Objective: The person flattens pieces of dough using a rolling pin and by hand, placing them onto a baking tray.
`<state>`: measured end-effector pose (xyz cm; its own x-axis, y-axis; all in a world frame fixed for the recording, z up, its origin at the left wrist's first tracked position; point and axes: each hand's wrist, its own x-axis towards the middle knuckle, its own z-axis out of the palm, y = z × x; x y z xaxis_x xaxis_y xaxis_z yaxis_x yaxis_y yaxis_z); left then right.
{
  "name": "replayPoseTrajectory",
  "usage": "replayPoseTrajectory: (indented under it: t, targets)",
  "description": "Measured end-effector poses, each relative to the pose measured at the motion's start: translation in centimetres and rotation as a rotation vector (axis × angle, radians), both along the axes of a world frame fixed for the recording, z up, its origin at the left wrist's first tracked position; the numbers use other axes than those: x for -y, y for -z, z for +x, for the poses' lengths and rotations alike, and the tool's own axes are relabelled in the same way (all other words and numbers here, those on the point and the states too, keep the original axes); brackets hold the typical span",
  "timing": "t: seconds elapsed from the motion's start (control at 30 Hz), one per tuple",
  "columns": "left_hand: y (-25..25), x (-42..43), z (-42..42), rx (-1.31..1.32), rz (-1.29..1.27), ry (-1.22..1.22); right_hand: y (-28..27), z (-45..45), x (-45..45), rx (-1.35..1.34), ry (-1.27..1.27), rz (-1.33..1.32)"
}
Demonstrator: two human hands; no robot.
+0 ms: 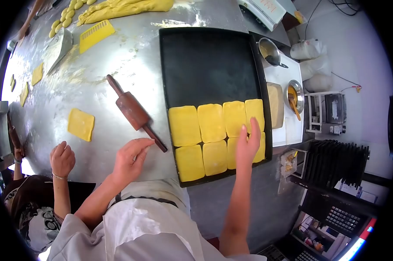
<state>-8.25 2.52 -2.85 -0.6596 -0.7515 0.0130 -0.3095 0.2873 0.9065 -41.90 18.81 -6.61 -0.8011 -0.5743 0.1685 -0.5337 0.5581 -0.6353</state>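
My left hand (132, 157) is closed, its fingertips pinched together beside the lower handle of a wooden rolling pin (133, 111) on the metal table. Whether they touch the handle, or have anything small between them, I cannot tell. My right hand (247, 145) is over the right end of a black baking tray (209, 61), fingers apart and holding nothing visible. Under and around it, several flat yellow dough pieces (211, 123) lie in two rows across the tray's near half. The hand partly hides the right-hand pieces. The tray's far half is bare black.
Left of the rolling pin lies another dough piece (81, 125). A co-worker's hand (62, 159) is near the table edge. Farther off are a yellow scraper (96, 36) and a large dough mass (124, 9). To the right stand a metal pot (268, 50) and a bowl with a brush (295, 95).
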Motion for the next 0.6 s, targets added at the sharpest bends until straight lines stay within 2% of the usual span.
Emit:
replayPoseTrajectory:
  t: [0.03,0.17,0.23,0.33,0.37,0.43,0.47,0.6]
  targets:
    - [0.5,0.0,0.6,-0.020,-0.001,0.008,-0.1,1.0,-0.5,0.086,0.051,-0.049]
    - [2.3,0.0,3.3,-0.041,-0.030,0.023,-1.4,7.1,0.7,0.045,-0.094,-0.073]
    - [2.1,0.2,4.5,-0.046,-0.014,0.049,-3.3,10.9,3.6,0.268,-0.145,-0.119]
    - [2.4,1.2,7.8,-0.012,0.002,-0.008,-2.6,17.1,9.1,0.134,-0.434,-0.108]
    - [2.7,1.4,8.9,0.004,0.023,-0.037,-3.0,18.7,10.5,0.222,-0.488,-0.049]
    - [3.5,1.8,11.2,0.035,0.066,-0.097,-2.9,21.7,13.2,0.174,-0.613,0.031]
    - [4.1,2.1,12.6,0.038,0.085,-0.164,-2.5,22.7,14.2,0.073,-0.675,0.116]
    - [9.2,6.5,19.1,0.055,-0.001,-0.539,0.9,24.6,17.0,-0.009,-0.565,0.111]
